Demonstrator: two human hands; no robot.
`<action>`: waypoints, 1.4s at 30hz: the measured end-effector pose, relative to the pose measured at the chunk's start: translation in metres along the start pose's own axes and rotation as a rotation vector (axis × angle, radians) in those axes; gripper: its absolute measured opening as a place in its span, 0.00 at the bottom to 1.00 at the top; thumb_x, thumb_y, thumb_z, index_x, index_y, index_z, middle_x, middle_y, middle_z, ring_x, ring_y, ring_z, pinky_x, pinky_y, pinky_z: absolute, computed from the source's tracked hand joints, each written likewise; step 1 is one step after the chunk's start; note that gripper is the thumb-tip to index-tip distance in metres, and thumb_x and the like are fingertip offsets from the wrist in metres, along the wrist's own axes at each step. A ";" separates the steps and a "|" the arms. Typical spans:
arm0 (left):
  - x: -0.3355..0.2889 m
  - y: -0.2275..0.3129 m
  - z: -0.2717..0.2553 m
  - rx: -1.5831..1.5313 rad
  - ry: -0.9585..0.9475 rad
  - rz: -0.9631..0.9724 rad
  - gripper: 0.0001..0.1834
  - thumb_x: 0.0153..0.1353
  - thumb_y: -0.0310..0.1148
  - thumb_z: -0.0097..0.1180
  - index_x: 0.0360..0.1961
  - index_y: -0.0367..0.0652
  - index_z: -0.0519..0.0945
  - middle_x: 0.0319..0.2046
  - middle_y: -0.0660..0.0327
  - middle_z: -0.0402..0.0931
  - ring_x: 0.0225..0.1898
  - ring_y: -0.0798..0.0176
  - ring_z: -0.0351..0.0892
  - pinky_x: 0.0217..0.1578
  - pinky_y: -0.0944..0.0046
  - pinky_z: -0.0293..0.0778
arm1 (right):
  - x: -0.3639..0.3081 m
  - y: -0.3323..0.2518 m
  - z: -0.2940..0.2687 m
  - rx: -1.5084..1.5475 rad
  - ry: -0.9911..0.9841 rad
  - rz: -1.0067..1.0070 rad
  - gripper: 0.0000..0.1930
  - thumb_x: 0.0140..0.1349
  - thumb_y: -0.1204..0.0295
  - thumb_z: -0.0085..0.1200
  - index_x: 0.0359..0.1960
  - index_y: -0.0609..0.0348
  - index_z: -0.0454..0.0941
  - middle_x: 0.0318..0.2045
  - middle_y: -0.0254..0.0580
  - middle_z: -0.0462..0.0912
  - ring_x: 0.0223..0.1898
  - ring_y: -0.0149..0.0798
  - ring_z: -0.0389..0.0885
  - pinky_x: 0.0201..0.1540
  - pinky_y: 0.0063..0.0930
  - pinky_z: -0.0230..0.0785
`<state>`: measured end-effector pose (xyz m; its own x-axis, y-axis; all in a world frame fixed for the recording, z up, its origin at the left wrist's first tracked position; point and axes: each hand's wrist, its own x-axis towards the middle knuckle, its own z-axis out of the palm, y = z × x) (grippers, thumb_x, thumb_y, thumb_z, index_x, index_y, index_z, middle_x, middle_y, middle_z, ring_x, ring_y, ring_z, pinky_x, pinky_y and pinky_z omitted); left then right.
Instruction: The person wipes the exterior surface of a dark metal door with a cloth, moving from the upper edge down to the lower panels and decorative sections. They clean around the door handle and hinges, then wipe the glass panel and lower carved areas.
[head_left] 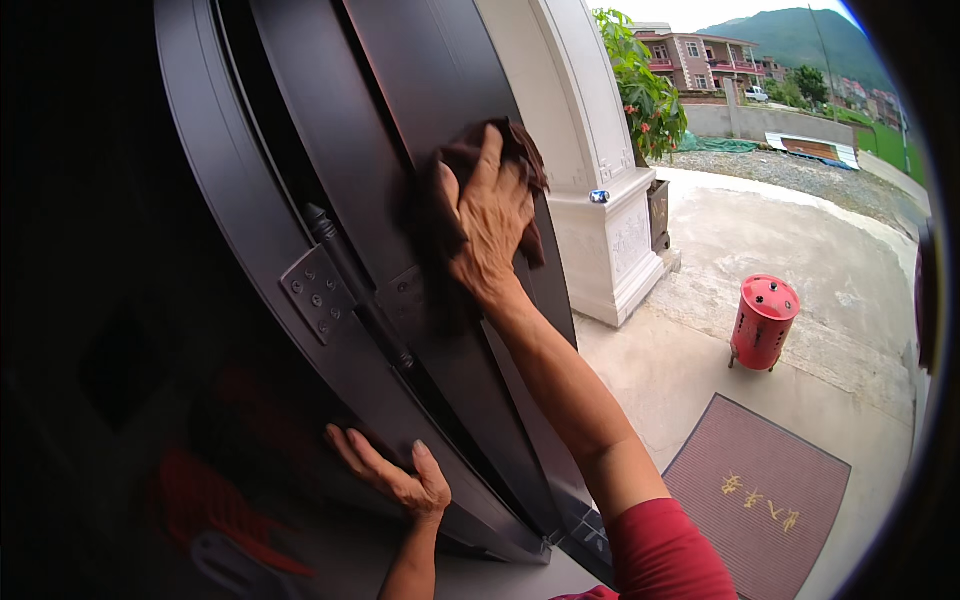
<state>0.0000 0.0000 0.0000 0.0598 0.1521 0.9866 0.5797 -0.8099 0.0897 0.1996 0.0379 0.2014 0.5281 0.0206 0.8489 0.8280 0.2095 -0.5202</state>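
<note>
A dark brown cloth (532, 170) is bunched under my right hand (492, 222), which presses it against the dark metal door (430, 60) at the upper middle. The thumb and fingers spread over the cloth, and its folds stick out past the fingertips and below the palm. Lower down, my left hand (400, 482) rests with fingers apart at the door's dark frame, holding nothing. Between the hands and to the left is a hinge plate (318, 292) with several screws, beside a hinge pin (325, 225). Shadow hides part of the cloth's left side.
Outside, a white pillar (620, 240) stands beside the door. A red metal drum (765, 325) on short legs and a brown doormat (755, 490) are on the concrete floor at right. A red plastic thing (225, 510) sits in the dark at lower left.
</note>
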 end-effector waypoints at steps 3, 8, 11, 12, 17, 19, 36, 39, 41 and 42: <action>0.001 -0.001 -0.001 -0.005 0.008 0.012 0.37 0.60 0.36 0.44 0.66 0.28 0.47 0.67 0.38 0.41 0.68 0.40 0.42 0.65 0.46 0.41 | 0.022 0.007 0.002 0.004 0.075 -0.129 0.40 0.60 0.45 0.42 0.65 0.63 0.50 0.61 0.66 0.56 0.66 0.61 0.49 0.61 0.65 0.41; -0.003 0.001 0.006 0.015 -0.013 0.008 0.39 0.58 0.34 0.43 0.66 0.28 0.44 0.67 0.39 0.39 0.69 0.41 0.39 0.66 0.45 0.39 | 0.009 0.075 -0.005 0.139 -0.070 -0.126 0.26 0.65 0.54 0.40 0.60 0.55 0.63 0.63 0.54 0.58 0.65 0.56 0.52 0.64 0.51 0.42; -0.002 0.001 0.006 0.013 0.001 0.029 0.39 0.58 0.33 0.43 0.66 0.28 0.44 0.67 0.39 0.38 0.69 0.41 0.39 0.66 0.45 0.39 | -0.030 0.115 -0.019 0.263 -0.133 -0.057 0.19 0.66 0.57 0.38 0.51 0.51 0.70 0.64 0.47 0.59 0.65 0.54 0.53 0.64 0.47 0.46; -0.002 0.000 0.005 0.026 -0.008 0.022 0.38 0.58 0.33 0.42 0.66 0.27 0.43 0.67 0.39 0.37 0.69 0.41 0.38 0.66 0.45 0.40 | -0.049 0.133 -0.022 0.207 -0.159 -0.102 0.20 0.66 0.57 0.37 0.55 0.52 0.68 0.63 0.49 0.58 0.64 0.55 0.53 0.63 0.46 0.47; 0.001 0.004 0.004 -0.023 -0.013 0.023 0.38 0.58 0.33 0.41 0.66 0.29 0.43 0.67 0.38 0.37 0.68 0.41 0.39 0.65 0.44 0.42 | -0.167 0.195 -0.046 0.103 -0.347 0.134 0.30 0.66 0.61 0.36 0.68 0.57 0.48 0.61 0.61 0.58 0.60 0.61 0.58 0.61 0.47 0.50; 0.002 0.007 0.006 -0.010 -0.009 0.024 0.38 0.58 0.34 0.41 0.67 0.29 0.43 0.67 0.38 0.37 0.68 0.41 0.39 0.65 0.44 0.42 | -0.225 0.226 -0.053 0.034 -0.387 0.228 0.29 0.65 0.64 0.37 0.67 0.57 0.49 0.61 0.61 0.59 0.58 0.61 0.60 0.60 0.46 0.51; -0.004 0.001 0.005 -0.021 0.002 -0.032 0.36 0.62 0.37 0.41 0.66 0.29 0.47 0.67 0.38 0.39 0.68 0.40 0.41 0.65 0.47 0.41 | -0.051 -0.003 -0.012 0.402 -0.165 -0.597 0.23 0.56 0.67 0.53 0.57 0.46 0.70 0.64 0.45 0.59 0.67 0.51 0.51 0.66 0.46 0.48; -0.005 -0.001 0.008 -0.052 0.016 -0.012 0.36 0.64 0.42 0.36 0.66 0.28 0.47 0.67 0.38 0.39 0.68 0.41 0.42 0.65 0.47 0.41 | -0.035 -0.040 -0.009 0.764 -0.320 -0.528 0.20 0.65 0.58 0.41 0.56 0.48 0.68 0.63 0.54 0.56 0.68 0.55 0.47 0.67 0.48 0.41; -0.006 0.001 0.013 -0.093 0.017 0.005 0.36 0.65 0.45 0.33 0.66 0.28 0.47 0.67 0.38 0.39 0.68 0.41 0.42 0.65 0.47 0.41 | -0.059 -0.047 0.002 0.603 -0.232 -0.557 0.18 0.64 0.59 0.43 0.54 0.48 0.69 0.64 0.55 0.55 0.67 0.59 0.47 0.67 0.51 0.41; -0.006 -0.001 0.011 -0.062 0.016 0.001 0.37 0.66 0.49 0.29 0.66 0.29 0.48 0.67 0.37 0.40 0.68 0.40 0.43 0.65 0.48 0.41 | -0.072 -0.044 0.006 0.643 -0.243 -0.575 0.18 0.63 0.61 0.46 0.54 0.48 0.70 0.64 0.55 0.54 0.67 0.60 0.48 0.66 0.52 0.43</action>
<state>0.0078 0.0064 -0.0077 0.0471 0.1422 0.9887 0.5279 -0.8438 0.0962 0.1239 0.0329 0.1635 -0.0506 -0.0650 0.9966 0.6479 0.7573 0.0822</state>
